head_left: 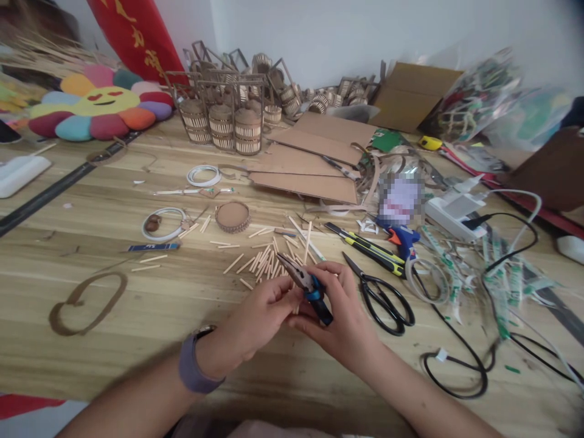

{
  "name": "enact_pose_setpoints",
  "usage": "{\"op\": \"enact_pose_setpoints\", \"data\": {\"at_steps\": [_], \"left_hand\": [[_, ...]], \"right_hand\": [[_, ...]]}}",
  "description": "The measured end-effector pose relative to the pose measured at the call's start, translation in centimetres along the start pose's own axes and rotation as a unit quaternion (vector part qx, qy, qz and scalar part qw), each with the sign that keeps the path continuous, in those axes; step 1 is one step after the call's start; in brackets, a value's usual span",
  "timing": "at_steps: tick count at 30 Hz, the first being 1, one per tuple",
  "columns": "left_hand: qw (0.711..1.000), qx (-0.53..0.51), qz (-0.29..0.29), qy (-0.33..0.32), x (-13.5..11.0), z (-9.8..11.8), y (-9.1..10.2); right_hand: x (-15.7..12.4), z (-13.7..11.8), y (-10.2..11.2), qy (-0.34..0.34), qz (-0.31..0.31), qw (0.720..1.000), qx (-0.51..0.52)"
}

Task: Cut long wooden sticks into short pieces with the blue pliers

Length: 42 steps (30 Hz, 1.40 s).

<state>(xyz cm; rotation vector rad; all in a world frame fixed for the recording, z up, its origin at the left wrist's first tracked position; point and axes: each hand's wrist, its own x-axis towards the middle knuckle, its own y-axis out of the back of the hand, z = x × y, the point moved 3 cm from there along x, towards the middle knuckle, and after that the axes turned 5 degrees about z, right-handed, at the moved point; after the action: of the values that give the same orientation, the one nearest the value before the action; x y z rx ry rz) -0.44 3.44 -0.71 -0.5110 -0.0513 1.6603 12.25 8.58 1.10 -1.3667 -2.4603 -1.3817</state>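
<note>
My right hand [340, 316] is closed around the blue handles of a pair of pliers [303, 285], whose jaws point up and left over a scatter of several short wooden sticks [267, 258]. My left hand [258, 319], with a purple band at the wrist, has its fingers pinched together against the pliers' handles; something thin like a stick seems to be between them, but it is mostly hidden. Both hands hover just above the wooden table [137, 304].
Black scissors [381, 295] lie right of my hands, with a yellow-black utility knife [365, 246], a blue glue gun [404, 237] and tangled cables [469, 359] beyond. A round cardboard lid [232, 216], cardboard sheets [314, 161], small woven baskets [228, 121] and a flower cushion [98, 106] lie farther back.
</note>
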Motion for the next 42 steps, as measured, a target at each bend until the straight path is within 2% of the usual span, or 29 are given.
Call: {"op": "enact_pose_setpoints", "data": {"at_steps": [3, 6, 8, 10, 13, 21, 28, 33, 42], "left_hand": [[0.999, 0.013, -0.008, 0.033, -0.1, 0.8, 0.7], [0.997, 0.034, -0.010, 0.065, -0.2, 2.0, 1.8], [0.997, 0.046, 0.008, 0.065, -0.2, 2.8, 2.6], [0.996, 0.052, 0.032, 0.060, -0.2, 3.3, 3.3], [0.996, 0.064, 0.038, 0.056, -0.2, 3.6, 3.6], [0.993, 0.083, -0.045, 0.067, -0.4, 2.5, 2.4], [0.990, 0.072, -0.083, 0.087, -0.6, 1.7, 1.4], [0.988, 0.088, -0.088, 0.089, -0.7, 1.3, 1.4], [0.989, 0.086, -0.082, 0.088, -0.6, 1.3, 1.3]], "right_hand": [[0.4, 0.3, 1.3, -0.063, -0.086, 0.991, 0.086], [0.8, 0.9, 2.6, -0.167, -0.221, 0.945, 0.177], [1.1, 1.1, 3.5, -0.194, -0.269, 0.922, 0.201], [1.3, 1.2, 4.0, -0.201, -0.291, 0.911, 0.212], [1.5, 1.3, 4.0, -0.212, -0.307, 0.901, 0.220], [1.3, 1.1, 3.4, -0.217, -0.333, 0.873, 0.282], [1.1, 0.8, 3.0, -0.231, -0.333, 0.844, 0.352], [0.7, 1.2, 2.9, -0.240, -0.329, 0.847, 0.343], [0.7, 1.1, 2.7, -0.211, -0.343, 0.857, 0.321]]}}
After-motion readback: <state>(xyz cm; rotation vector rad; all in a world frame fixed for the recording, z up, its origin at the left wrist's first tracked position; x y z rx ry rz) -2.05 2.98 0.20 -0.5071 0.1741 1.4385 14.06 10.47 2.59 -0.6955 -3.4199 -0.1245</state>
